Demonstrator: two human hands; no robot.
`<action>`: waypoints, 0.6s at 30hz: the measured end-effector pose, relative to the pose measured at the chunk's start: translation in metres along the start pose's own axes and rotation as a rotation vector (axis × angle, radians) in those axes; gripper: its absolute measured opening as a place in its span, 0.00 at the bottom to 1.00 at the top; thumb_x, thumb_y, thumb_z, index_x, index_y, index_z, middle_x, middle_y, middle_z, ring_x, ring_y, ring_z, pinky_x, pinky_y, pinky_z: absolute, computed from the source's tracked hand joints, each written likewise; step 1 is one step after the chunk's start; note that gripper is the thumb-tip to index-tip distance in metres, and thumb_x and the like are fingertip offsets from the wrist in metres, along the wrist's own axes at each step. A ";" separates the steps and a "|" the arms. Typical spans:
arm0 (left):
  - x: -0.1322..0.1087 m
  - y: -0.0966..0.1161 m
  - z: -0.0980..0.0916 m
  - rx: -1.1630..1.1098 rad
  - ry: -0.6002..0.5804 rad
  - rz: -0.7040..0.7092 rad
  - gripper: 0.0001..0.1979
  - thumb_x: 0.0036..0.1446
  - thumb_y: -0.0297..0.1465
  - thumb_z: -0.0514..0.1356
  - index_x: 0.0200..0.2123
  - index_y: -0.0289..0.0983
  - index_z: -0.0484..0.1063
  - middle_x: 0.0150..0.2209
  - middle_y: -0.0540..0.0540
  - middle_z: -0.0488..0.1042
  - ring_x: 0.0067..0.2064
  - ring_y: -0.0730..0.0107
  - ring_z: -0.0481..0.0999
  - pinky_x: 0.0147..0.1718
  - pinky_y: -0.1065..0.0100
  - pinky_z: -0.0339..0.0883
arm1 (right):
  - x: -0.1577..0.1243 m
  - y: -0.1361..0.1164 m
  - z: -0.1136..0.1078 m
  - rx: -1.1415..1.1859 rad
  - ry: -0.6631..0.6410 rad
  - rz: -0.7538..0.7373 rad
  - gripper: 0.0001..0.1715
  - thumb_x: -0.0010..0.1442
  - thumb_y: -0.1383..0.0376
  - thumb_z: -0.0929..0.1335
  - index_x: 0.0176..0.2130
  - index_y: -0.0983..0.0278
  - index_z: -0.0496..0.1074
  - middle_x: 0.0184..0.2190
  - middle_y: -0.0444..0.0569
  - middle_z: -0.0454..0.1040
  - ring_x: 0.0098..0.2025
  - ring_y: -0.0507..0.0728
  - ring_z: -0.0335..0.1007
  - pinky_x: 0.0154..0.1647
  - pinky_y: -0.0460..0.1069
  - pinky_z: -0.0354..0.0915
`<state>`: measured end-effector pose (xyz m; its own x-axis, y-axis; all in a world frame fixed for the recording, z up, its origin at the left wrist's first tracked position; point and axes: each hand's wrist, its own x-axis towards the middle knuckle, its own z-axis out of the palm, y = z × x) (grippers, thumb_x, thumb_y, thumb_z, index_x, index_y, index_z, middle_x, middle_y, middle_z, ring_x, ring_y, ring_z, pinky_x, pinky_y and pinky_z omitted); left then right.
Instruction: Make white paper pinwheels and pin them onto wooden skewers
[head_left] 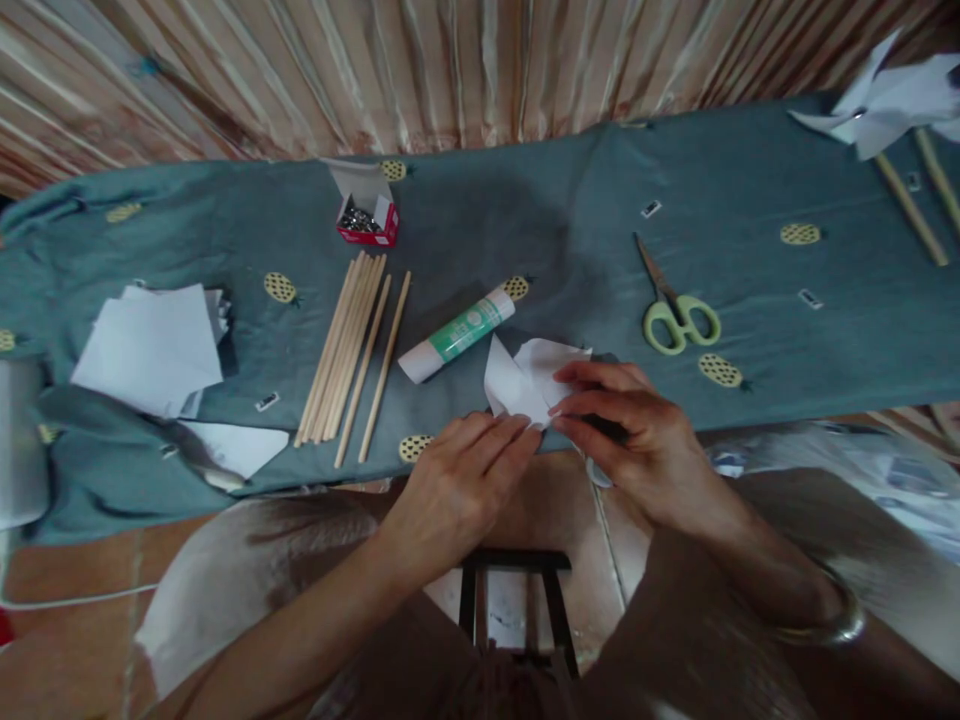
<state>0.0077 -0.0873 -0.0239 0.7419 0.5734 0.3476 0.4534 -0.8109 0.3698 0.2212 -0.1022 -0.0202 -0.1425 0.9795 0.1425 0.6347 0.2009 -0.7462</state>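
Observation:
At the table's near edge, a white paper pinwheel (529,378) with curled corners is between my hands. My left hand (469,480) is closed on its near left side, fingers pressed together on the paper. On the right side, my right hand (630,430) pinches the paper between thumb and fingers. Just beyond the pinwheel lies a glue stick (459,335) with a green label, tilted up to the right. Green-handled scissors (675,308) rest to the right, with their blades pointing away. My fingers hide part of the pinwheel's near edge.
Several wooden sticks (352,350) lie left of the glue stick. Behind them stands an open red box (367,222) of small metal pieces. A stack of white paper (154,345) sits farther left. Finished-looking pinwheels on sticks (892,105) lie at the far right of the green cloth (585,240).

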 end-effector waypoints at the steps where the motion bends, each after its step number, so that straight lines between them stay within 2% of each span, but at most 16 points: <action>1: 0.001 0.000 -0.001 -0.007 -0.003 -0.008 0.16 0.62 0.22 0.58 0.54 0.29 0.66 0.50 0.38 0.77 0.47 0.61 0.76 0.45 0.58 0.75 | 0.000 -0.001 0.001 -0.008 0.010 0.001 0.05 0.61 0.67 0.68 0.36 0.61 0.77 0.47 0.52 0.75 0.52 0.62 0.68 0.54 0.60 0.66; 4: 0.003 0.001 -0.003 -0.014 -0.007 -0.018 0.18 0.63 0.23 0.57 0.56 0.29 0.65 0.49 0.38 0.77 0.45 0.62 0.75 0.43 0.59 0.75 | 0.002 -0.004 0.003 -0.034 0.043 0.004 0.04 0.60 0.68 0.68 0.35 0.62 0.76 0.47 0.53 0.74 0.52 0.62 0.68 0.52 0.60 0.66; 9: 0.003 0.001 -0.003 -0.015 -0.029 -0.025 0.13 0.63 0.23 0.56 0.50 0.29 0.70 0.49 0.38 0.76 0.44 0.61 0.74 0.42 0.60 0.75 | 0.006 -0.008 0.006 -0.101 0.079 0.010 0.04 0.59 0.69 0.69 0.32 0.63 0.76 0.47 0.55 0.75 0.50 0.63 0.68 0.51 0.60 0.67; 12: 0.003 0.001 -0.002 -0.025 -0.003 -0.035 0.12 0.63 0.23 0.57 0.49 0.28 0.70 0.48 0.38 0.76 0.43 0.61 0.74 0.41 0.60 0.76 | 0.008 -0.009 0.008 -0.131 0.089 0.010 0.06 0.59 0.69 0.68 0.32 0.64 0.76 0.47 0.56 0.75 0.50 0.64 0.68 0.51 0.61 0.67; 18: 0.005 0.001 0.000 -0.084 0.016 -0.073 0.14 0.62 0.22 0.57 0.52 0.28 0.68 0.46 0.37 0.76 0.42 0.62 0.73 0.40 0.60 0.76 | 0.009 -0.010 0.010 -0.132 0.095 0.051 0.06 0.58 0.69 0.68 0.31 0.61 0.75 0.47 0.54 0.75 0.52 0.65 0.68 0.52 0.63 0.66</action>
<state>0.0120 -0.0853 -0.0213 0.7001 0.6332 0.3300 0.4629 -0.7544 0.4653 0.2058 -0.0959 -0.0184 -0.0385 0.9843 0.1720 0.7345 0.1446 -0.6631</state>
